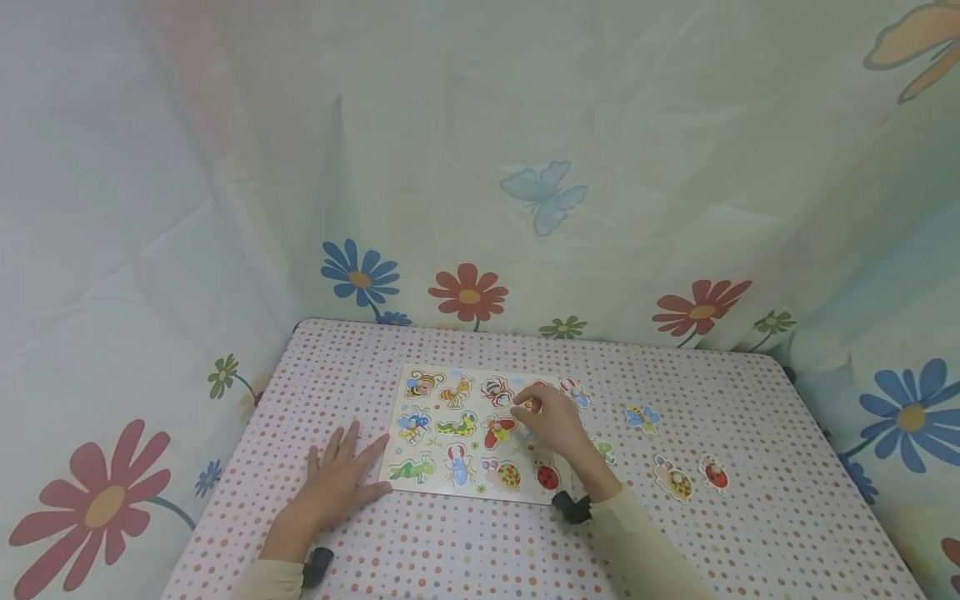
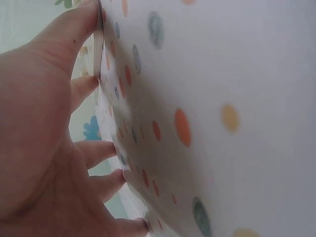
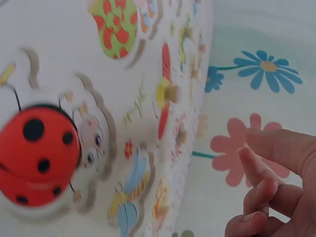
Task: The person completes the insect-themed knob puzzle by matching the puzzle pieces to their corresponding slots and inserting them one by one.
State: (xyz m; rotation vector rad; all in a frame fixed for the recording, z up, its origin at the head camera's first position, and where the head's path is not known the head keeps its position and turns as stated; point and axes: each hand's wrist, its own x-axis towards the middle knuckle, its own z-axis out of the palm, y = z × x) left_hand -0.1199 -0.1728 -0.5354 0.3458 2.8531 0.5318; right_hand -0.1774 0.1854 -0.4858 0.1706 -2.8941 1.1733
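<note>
I had the insect puzzle board (image 1: 531, 492) lying flat on the dotted tablecloth (image 1: 465, 550), near the left hand (image 1: 333, 483), which rested with fingers spread and straight, thumb and forefinger at the board's left edge. The right hand (image 1: 551, 421) hung over the board's right part, its fingers loosely bent; my right wrist feed showed nothing between the fingertips. To the right I saw a bee piece (image 1: 642, 419), a snail piece (image 1: 673, 481) and a ladybird piece (image 1: 716, 474) lying loose, with a green piece (image 1: 604, 451) partly hidden by the right forearm.
</note>
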